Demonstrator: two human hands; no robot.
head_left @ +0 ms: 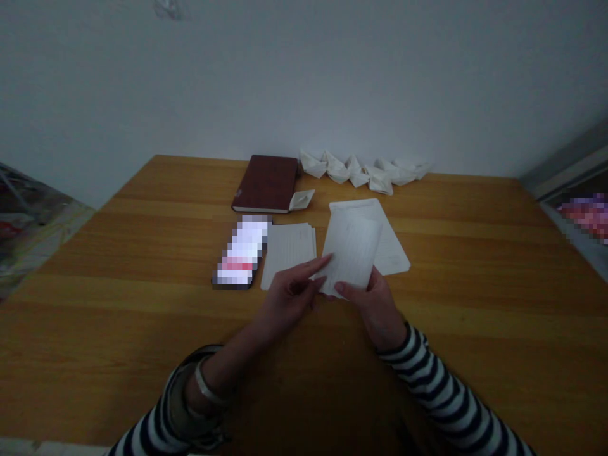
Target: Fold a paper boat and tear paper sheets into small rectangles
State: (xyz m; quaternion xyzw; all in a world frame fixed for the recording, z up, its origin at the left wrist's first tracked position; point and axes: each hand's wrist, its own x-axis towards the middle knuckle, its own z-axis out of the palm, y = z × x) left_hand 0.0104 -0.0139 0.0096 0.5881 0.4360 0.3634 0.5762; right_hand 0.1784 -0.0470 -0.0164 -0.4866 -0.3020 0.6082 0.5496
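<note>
A lined sheet of white paper (352, 250) is held up off the table in front of me. My right hand (377, 304) grips its lower right corner, thumb on top and fingers behind. At the sheet's lower left edge is my left hand (294, 291), its index finger and thumb reaching to the paper; whether they pinch it is hard to make out. Behind the held sheet lie more loose paper sheets (392, 250), partly covered by it. A stack of lined paper (289, 250) lies left of the sheet, just beyond my left hand.
A phone (242, 253) with a blurred screen lies left of the stack. Behind it is a dark red notebook (268, 182), with a folded paper piece (302, 200) at its corner. Several folded paper boats (354, 171) line the wall side of the wooden table (475, 253).
</note>
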